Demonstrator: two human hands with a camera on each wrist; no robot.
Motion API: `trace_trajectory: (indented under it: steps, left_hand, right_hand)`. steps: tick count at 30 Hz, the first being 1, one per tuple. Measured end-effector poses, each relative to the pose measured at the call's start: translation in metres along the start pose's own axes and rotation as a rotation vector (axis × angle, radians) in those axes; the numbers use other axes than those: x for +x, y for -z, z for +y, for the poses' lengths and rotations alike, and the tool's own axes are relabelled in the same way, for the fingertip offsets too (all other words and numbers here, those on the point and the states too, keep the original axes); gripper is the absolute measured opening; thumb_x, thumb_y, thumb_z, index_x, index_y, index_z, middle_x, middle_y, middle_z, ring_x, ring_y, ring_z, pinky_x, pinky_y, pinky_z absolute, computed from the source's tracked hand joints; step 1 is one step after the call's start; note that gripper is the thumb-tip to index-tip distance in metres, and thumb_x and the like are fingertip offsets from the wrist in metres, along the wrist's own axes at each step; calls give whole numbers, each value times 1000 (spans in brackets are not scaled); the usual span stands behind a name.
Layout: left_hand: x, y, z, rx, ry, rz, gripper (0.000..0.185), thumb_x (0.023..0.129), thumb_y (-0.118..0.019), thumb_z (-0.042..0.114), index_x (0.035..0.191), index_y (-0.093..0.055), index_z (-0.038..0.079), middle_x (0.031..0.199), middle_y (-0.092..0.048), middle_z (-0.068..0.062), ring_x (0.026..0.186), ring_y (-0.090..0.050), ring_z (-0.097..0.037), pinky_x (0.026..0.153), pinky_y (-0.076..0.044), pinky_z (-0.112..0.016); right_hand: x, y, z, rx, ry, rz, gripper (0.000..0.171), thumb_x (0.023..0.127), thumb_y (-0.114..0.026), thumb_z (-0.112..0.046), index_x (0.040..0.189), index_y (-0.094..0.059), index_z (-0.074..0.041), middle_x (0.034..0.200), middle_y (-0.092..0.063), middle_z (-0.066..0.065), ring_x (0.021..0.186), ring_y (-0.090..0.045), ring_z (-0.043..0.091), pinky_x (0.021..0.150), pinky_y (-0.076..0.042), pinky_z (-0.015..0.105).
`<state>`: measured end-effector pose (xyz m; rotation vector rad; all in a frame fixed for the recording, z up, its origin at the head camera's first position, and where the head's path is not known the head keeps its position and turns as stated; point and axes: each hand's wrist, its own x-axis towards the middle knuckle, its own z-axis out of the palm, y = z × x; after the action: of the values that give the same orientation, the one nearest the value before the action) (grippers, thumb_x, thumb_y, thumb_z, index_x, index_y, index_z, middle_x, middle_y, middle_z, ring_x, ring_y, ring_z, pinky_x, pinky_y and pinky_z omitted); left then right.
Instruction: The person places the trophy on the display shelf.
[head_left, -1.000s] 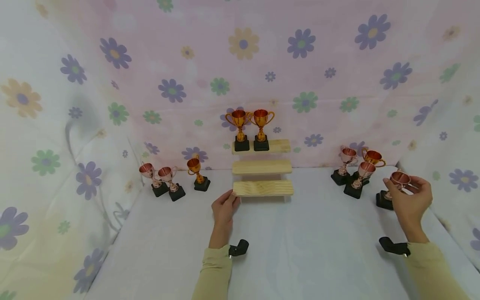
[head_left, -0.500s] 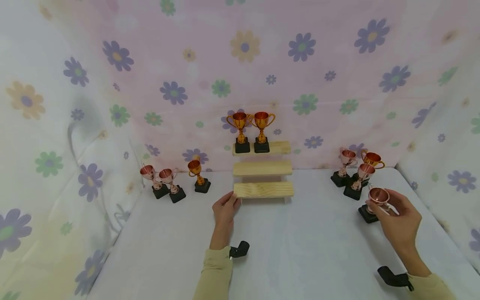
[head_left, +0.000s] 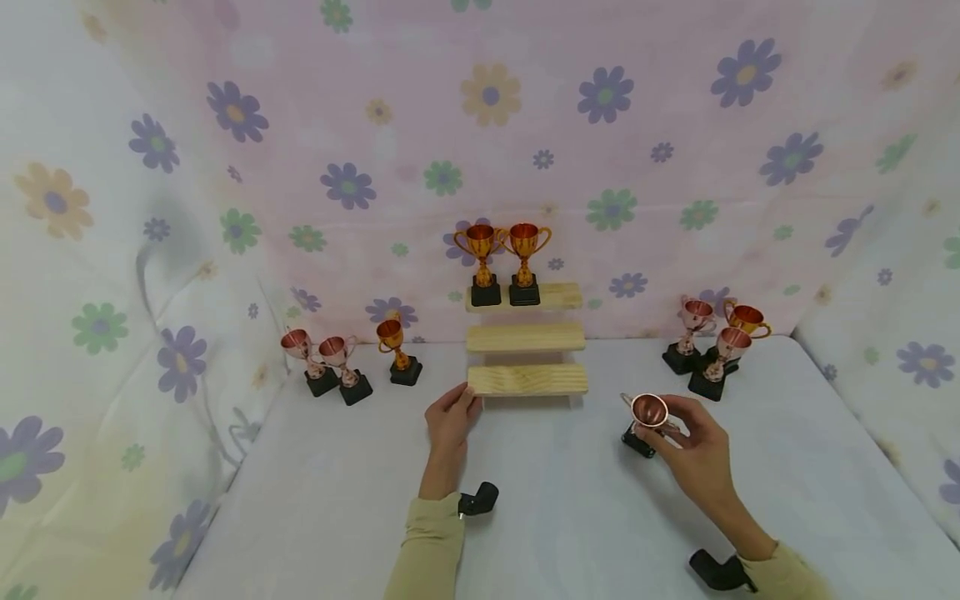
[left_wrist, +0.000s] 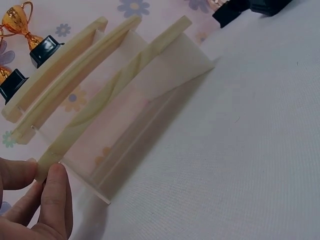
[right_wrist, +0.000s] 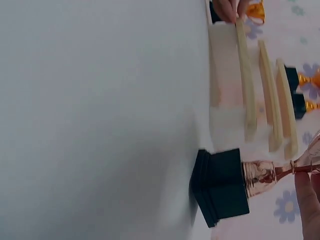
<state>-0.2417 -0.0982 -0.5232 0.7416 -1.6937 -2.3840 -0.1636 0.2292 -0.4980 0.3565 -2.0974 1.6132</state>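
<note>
A three-step wooden shelf (head_left: 527,379) stands at the back of the white table. Two gold trophies (head_left: 501,250) sit on its top step. My left hand (head_left: 463,400) pinches the left end of the bottom step (left_wrist: 50,167) between thumb and finger. My right hand (head_left: 667,425) holds a small copper-pink trophy (head_left: 648,411) by its cup, right of the shelf's front. Its black base (right_wrist: 222,185) tilts low over the table; I cannot tell whether it touches. The right wrist view shows the trophy stem (right_wrist: 257,174) and my fingertips (right_wrist: 307,195).
Three trophies (head_left: 337,358) stand in a row at the back left. Three more (head_left: 716,333) cluster at the back right. Flowered cloth (head_left: 600,167) walls the table (head_left: 570,517) in behind and on both sides.
My right hand has carried the copper-pink trophy leftward from beside the right cluster to just right of the shelf. The left hand has stayed on the bottom step.
</note>
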Motion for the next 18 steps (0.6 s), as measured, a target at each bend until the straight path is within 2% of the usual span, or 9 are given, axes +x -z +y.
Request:
trace_trajectory:
  steps: [4, 7, 11, 14, 18]
  left_hand:
    - [0, -1, -2, 5, 11, -3, 28, 100, -62, 1, 127, -65, -8, 125, -64, -25, 101, -69, -20, 93, -59, -30]
    - [-1, -1, -3, 4, 15, -7, 28, 100, -62, 1, 126, -65, -9, 124, -64, -25, 101, -69, -20, 93, -59, -30]
    - [-1, -1, -2, 1, 8, -20, 28, 100, -62, 1, 126, -65, -9, 122, -64, -24, 100, -68, -19, 91, -60, -30]
    - [-1, -1, 0, 2, -2, -25, 28, 100, -62, 2, 126, -65, -9, 120, -65, -23, 98, -68, -19, 90, -60, -29]
    - [-1, 0, 2, -3, -7, -27, 29, 100, -62, 2, 126, -64, -10, 120, -64, -24, 98, -68, -19, 91, -60, -29]
  right_hand:
    - [-2, -16, -2, 36, 31, -61, 59, 77, -76, 21, 131, -59, 6, 122, -63, 3, 111, -62, 1, 89, -57, 18]
    - [1, -25, -5, 54, 28, -87, 59, 79, -75, 20, 134, -59, 4, 123, -63, 4, 110, -62, 2, 89, -57, 19]
    - [10, -38, -9, 96, 5, -91, 57, 82, -73, 19, 135, -59, 3, 125, -64, 9, 107, -63, 4, 88, -58, 19]
    - [22, -46, -11, 116, 6, -89, 54, 85, -71, 17, 135, -58, 4, 125, -63, 17, 107, -63, 5, 89, -58, 19]
    - [39, -54, -13, 103, 11, -73, 51, 88, -70, 15, 136, -57, 5, 122, -61, 21, 107, -62, 4, 89, -56, 17]
